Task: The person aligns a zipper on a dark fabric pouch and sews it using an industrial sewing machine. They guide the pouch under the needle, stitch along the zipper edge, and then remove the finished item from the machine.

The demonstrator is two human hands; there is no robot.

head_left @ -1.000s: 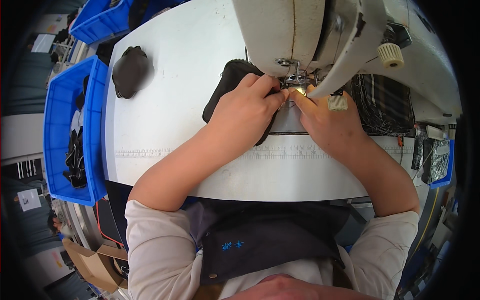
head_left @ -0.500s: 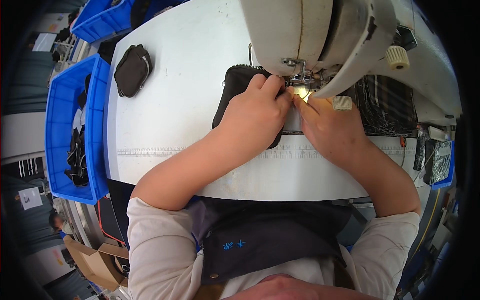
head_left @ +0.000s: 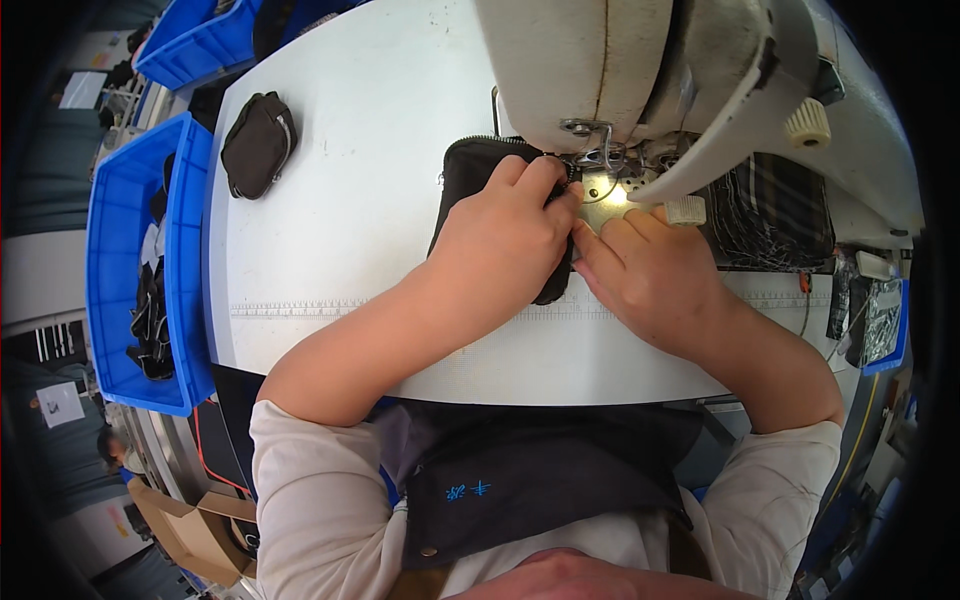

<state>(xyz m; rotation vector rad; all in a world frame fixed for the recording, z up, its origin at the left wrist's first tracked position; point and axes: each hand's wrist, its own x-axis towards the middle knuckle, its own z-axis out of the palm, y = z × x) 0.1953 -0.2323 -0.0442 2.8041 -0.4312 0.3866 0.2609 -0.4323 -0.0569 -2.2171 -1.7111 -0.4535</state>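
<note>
A black zippered pouch (head_left: pixel 468 165) lies on the white sewing machine table, left of the needle area. My left hand (head_left: pixel 510 225) rests over it, fingers bent and gripping its right edge beside the presser foot. My right hand (head_left: pixel 655 275) is closed, its thumb and forefinger pinching at that same edge lower down; the exact hold is partly hidden. Above both hands stands the sewing machine head (head_left: pixel 570 60), its lamp lighting the metal needle plate (head_left: pixel 605 210). Much of the pouch is covered by my left hand.
Another small dark pouch (head_left: pixel 258 145) lies at the table's far left. A blue bin (head_left: pixel 190 270) with dark pieces stands beyond the left edge, another blue bin (head_left: pixel 195 50) behind it. Dark fabric with loose threads (head_left: pixel 775 215) lies right of the machine. A ruler strip (head_left: pixel 400 305) crosses the table.
My right hand has moved down and slightly left, away from the presser foot, uncovering the lit needle plate. The pouch and my left hand have shifted only slightly.
</note>
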